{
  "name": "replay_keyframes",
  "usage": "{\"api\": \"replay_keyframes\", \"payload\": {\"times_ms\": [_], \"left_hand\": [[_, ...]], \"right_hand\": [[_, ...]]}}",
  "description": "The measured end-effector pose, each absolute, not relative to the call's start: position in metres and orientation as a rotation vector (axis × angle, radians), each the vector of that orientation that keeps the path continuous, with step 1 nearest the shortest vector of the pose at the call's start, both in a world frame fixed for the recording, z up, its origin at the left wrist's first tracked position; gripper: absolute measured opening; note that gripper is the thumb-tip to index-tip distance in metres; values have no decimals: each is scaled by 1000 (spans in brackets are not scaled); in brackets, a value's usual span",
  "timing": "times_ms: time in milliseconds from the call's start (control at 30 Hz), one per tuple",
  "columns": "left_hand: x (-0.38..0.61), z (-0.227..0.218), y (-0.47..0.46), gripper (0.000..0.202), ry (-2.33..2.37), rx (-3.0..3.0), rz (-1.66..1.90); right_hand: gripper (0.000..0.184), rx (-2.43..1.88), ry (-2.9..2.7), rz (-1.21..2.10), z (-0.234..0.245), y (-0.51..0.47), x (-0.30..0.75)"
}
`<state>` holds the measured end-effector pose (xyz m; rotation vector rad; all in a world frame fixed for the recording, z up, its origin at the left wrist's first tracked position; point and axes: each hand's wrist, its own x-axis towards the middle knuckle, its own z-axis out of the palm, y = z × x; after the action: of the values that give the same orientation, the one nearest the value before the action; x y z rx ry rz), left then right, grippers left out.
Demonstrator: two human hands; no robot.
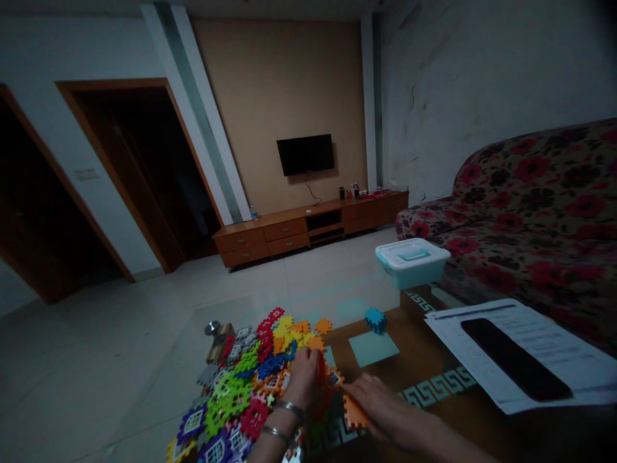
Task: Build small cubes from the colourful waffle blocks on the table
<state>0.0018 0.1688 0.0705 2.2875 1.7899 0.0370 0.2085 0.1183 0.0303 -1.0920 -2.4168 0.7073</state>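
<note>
On the glass table lies a heap of colourful interlocking plastic tiles [245,392], with toothed edges and some with window shapes. My left hand [303,376], with bracelets at the wrist, is at the heap's right side with fingers curled down. Orange shows beside those fingers, but their tips are hidden. My right hand [373,402] is closed on an orange toothed tile [354,413] just right of the heap. Between the hands sits an orange window tile [334,378]; whether either hand touches it I cannot tell. A stack of blue tiles [375,319] stands apart, farther back.
A lidded turquoise box [413,263] stands at the table's far right. Papers [463,334] with a black phone [515,360] on top lie to the right. A small metal-topped object [212,328] is left of the heap. Beyond are a floral sofa [530,212] and a low cabinet [289,235].
</note>
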Motion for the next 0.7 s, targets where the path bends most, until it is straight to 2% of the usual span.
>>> {"api": "replay_keyframes", "payload": {"times_ms": [300,367,533,700], "left_hand": [[39,50,136,57,1477,2270,99],[48,51,134,60,1466,2273,14],[58,54,133,53,1478,2297,-222],[63,38,136,52,1511,2240,-187]], "right_hand": [[43,-1229,-2181,564,23,152,240],[43,-1237,-2187,538,25,166,241],[44,-1369,-2288,562,31,211,214],[47,-1424,-2310,602,31,266,163]]}}
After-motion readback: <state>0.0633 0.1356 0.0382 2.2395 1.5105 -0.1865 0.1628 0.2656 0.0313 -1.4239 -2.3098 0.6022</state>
